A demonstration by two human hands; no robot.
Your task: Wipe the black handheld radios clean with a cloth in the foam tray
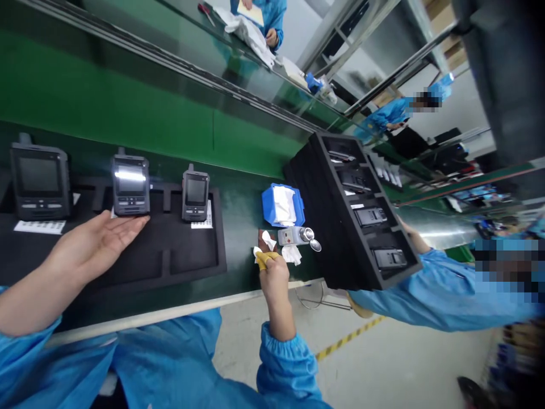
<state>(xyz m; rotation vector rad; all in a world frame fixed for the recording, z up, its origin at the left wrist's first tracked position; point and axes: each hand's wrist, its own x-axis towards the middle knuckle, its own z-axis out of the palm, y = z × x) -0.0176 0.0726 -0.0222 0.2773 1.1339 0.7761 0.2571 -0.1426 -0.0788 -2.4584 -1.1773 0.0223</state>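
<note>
My left hand (96, 241) reaches palm up, fingers stretched out, to the lower edge of the middle handheld radio (131, 184). Its fingertips appear to touch the radio's base. Two more radios stand in the black foam tray (187, 244): one at the far left (40, 179), one at the right (196, 193). White barcode labels lie by them. Yellow finger covers are on my right hand (275, 275), which is closed, pinching a white wipe (256, 254). Near it are a dispenser bottle (293, 236) with its metal cap flipped open, and another crumpled wipe (292, 254).
A blue bin (268, 204) holds white wipes. Beyond it a co-worker's sleeve (430, 289) reaches around a tilted stack of black foam trays (310, 210) holding several devices. A green partition (149, 96) runs along the back. Other people in blue work farther off.
</note>
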